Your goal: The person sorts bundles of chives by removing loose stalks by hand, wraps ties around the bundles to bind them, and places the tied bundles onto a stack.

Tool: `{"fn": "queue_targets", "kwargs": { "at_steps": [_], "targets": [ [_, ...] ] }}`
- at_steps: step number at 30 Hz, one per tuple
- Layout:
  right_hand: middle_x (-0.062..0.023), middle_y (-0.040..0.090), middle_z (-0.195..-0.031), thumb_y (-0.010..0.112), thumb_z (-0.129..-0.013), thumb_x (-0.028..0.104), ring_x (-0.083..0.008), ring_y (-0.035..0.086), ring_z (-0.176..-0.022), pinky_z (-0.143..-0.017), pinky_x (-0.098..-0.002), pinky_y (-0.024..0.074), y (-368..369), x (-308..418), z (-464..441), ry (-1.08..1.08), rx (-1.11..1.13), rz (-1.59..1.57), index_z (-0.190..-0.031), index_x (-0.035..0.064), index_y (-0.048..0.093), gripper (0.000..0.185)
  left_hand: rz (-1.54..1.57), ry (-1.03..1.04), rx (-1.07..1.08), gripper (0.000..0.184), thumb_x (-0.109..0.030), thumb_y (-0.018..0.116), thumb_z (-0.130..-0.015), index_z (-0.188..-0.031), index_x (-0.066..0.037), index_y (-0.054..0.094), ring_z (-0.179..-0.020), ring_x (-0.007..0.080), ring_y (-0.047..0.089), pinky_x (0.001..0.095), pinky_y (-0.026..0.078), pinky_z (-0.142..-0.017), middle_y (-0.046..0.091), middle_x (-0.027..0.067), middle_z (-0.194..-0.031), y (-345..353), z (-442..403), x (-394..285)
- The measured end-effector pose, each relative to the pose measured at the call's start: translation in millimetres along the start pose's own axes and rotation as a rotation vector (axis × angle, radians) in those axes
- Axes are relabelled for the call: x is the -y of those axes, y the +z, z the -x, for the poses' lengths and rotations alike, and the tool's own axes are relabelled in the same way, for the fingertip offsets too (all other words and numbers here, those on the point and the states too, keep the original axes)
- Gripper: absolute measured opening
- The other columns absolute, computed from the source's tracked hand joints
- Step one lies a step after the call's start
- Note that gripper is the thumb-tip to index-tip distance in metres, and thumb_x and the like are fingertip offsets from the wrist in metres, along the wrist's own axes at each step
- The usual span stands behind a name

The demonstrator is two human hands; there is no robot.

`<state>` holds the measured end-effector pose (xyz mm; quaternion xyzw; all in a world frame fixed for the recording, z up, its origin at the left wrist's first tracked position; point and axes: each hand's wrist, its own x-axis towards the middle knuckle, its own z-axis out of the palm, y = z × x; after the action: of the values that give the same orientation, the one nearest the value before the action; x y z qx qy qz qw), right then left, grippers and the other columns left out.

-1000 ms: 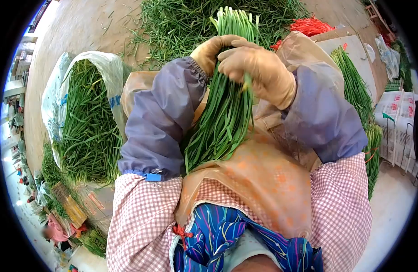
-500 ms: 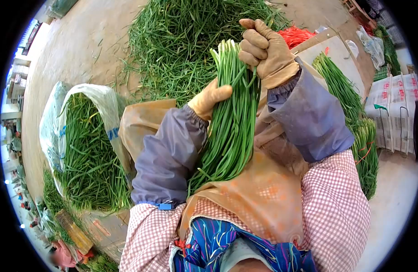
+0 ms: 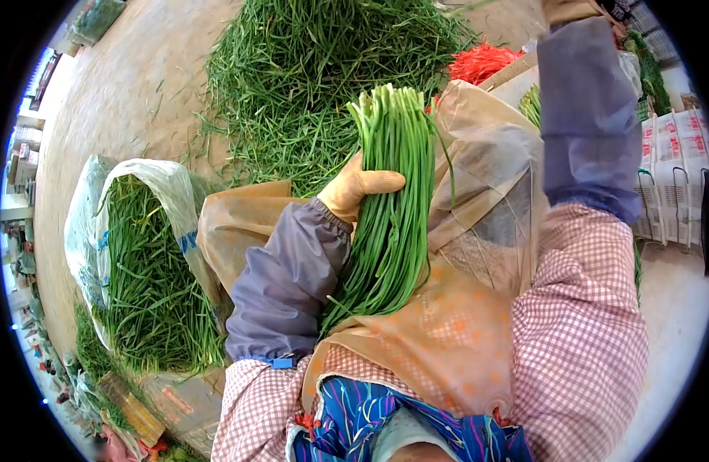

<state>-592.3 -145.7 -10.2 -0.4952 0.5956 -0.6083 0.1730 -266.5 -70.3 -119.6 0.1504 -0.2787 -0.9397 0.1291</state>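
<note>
My left hand (image 3: 360, 189), in a tan glove, is wrapped round a thick bunch of Chinese chives (image 3: 397, 200). The pale cut ends of the bunch point up and away from me, while its long green leaves hang down over my apron (image 3: 439, 339). One leaf sticks out loosely on the bunch's right side. Far out at the top right, my gloved right hand (image 3: 571, 11) is smeared at the edge of the view, so its fingers cannot be made out. A blurred green strand (image 3: 474, 6) shows at the top edge, left of that hand.
A large heap of loose chives (image 3: 331, 54) lies on the floor ahead. At the left stands an open plastic bag (image 3: 170, 181) full of greens. Red ties (image 3: 481, 63) lie beyond my knee. White crates (image 3: 674, 169) are at the right, and my right sleeve covers part of the bundled chives (image 3: 530, 106).
My right hand has left the top of the bunch and swung out to the upper right. My left hand keeps its hold, and the bunch is slightly lower and more upright.
</note>
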Motion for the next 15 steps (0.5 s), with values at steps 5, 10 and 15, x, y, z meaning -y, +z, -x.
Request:
{"fn": "queue_targets", "kwargs": {
  "at_steps": [5, 10, 15],
  "targets": [
    [-0.0082, 0.068, -0.095, 0.074, -0.083, 0.04, -0.0182, 0.063, -0.086, -0.079, -0.0325, 0.0514, 8.1, 23.4, 115.4, 0.264, 0.579, 0.188, -0.147, -0.0003, 0.029, 0.087, 0.031, 0.033, -0.008, 0.061, -0.019, 0.076, -0.071, -0.124, -0.001, 0.051, -0.079, 0.0209, 0.068, 0.0328, 0.06, -0.069, 0.065, 0.0107, -0.099, -3.7, 2.1, -5.0],
    [-0.0017, 0.06, -0.085, 0.067, -0.087, 0.005, -0.0104, 0.057, -0.078, -0.073, -0.0253, 0.0478, 21.3, 23.4, 181.1, 0.386, 0.647, 0.053, -0.139, 0.008, 0.044, 0.057, 0.043, 0.042, -0.013, 0.061, -0.018, 0.076, -0.072, -0.125, -0.001, 0.051, -0.08, 0.0211, 0.069, 0.0337, 0.06, -0.069, 0.066, 0.0106, -0.099, 3.6, -1.2, 0.9],
    [-0.0052, 0.069, -0.094, 0.067, -0.085, 0.005, -0.0146, 0.06, -0.082, -0.082, -0.028, 0.0516, 3.5, -8.6, 140.4, -0.139, 0.546, 0.386, -0.112, 0.0069, 0.068, 0.028, 0.047, 0.021, -0.023, 0.06, -0.014, 0.073, -0.073, -0.126, 0.0, 0.051, -0.081, 0.0224, 0.068, 0.0347, 0.059, -0.072, 0.066, 0.0121, -0.1, 5.7, 1.3, 7.3]
  ]
}}
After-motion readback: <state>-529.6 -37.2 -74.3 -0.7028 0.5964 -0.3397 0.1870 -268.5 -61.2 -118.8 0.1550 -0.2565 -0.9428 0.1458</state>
